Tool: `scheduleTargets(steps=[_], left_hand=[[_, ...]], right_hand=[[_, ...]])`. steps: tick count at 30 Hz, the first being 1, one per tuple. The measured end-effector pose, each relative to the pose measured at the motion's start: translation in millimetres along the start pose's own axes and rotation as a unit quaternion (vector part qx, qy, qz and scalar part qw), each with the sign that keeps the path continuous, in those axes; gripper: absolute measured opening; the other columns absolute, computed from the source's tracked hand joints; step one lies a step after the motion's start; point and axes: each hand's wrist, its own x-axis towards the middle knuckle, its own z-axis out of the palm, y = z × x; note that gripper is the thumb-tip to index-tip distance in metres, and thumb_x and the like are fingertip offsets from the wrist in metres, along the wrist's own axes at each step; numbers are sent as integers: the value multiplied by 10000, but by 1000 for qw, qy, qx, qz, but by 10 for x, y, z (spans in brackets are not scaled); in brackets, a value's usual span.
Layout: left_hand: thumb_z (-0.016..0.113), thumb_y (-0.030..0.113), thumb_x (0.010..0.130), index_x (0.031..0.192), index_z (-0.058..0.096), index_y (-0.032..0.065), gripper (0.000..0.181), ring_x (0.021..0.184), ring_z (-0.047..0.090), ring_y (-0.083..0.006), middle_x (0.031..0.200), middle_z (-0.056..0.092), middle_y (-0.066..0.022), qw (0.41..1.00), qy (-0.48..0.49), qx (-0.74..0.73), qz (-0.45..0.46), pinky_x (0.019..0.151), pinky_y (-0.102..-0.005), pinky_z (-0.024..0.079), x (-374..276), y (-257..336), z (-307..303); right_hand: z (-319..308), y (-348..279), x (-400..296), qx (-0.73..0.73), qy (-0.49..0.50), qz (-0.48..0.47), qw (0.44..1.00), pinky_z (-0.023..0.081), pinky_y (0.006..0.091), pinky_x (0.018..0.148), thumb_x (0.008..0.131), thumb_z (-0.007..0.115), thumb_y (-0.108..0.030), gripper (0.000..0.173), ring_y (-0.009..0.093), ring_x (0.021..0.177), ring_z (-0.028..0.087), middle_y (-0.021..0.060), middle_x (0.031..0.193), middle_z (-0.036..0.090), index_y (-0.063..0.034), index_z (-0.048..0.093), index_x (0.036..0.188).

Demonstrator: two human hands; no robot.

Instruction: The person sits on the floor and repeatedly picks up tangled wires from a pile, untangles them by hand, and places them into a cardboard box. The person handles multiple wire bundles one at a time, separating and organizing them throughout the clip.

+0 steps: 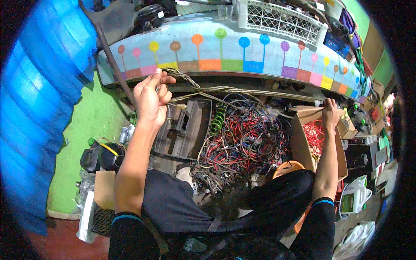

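My left hand (151, 97) is raised, its fingers curled around a bundle of twisted wires (185, 78). The bundle loops at the hand and crosses over itself. One stretch runs nearly straight to the right, below the table edge, up to my right hand (331, 115). There the fingers are closed at its far end, above a cardboard box (297, 136); the fingertips are partly hidden. Inside the box lies a coil of red wire (313, 133). A large tangle of red, black and blue wires (243, 133) lies on the floor before me, with a green coiled cord (217, 121) beside it.
Ahead stands a table with a colourful printed cover (211, 48), bearing a white plastic crate (282, 24). A grey housing (182, 130) lies left of the tangle. An orange bucket (289, 167) is near my right knee. A blue sheet (42, 97) hangs at left.
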Motion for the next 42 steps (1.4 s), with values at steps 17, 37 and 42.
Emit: scheduleTargets(steps=[17, 37, 42], left_hand=[[495, 216, 974, 918, 491, 40, 185, 401, 235, -19, 779, 631, -154, 998, -57, -9, -38, 367, -205, 192, -440, -324, 472], [500, 231, 970, 968, 509, 28, 203, 406, 256, -9, 778, 635, -128, 989, -102, 91, -52, 356, -187, 200, -464, -650, 488], [487, 267, 972, 947, 526, 35, 236, 408, 275, 0, 783, 663, -122, 968, -129, 213, -10, 357, -185, 225, -300, -958, 319]], right_hand=[[-1407, -3286, -990, 479, -130, -391, 775, 544, 422, 661, 749, 640, -76, 424, 368, 747, 655, 220, 945, 654, -30, 561, 1163], [-1473, -3268, -880, 376, -177, -445, 793, 522, 461, 632, 715, 562, -1, 234, 371, 723, 630, 183, 803, 624, -14, 566, 949], [-1825, -3262, -755, 574, -216, -271, 742, 493, 341, 697, 824, 574, -72, 154, 240, 743, 644, 163, 814, 643, 27, 619, 934]])
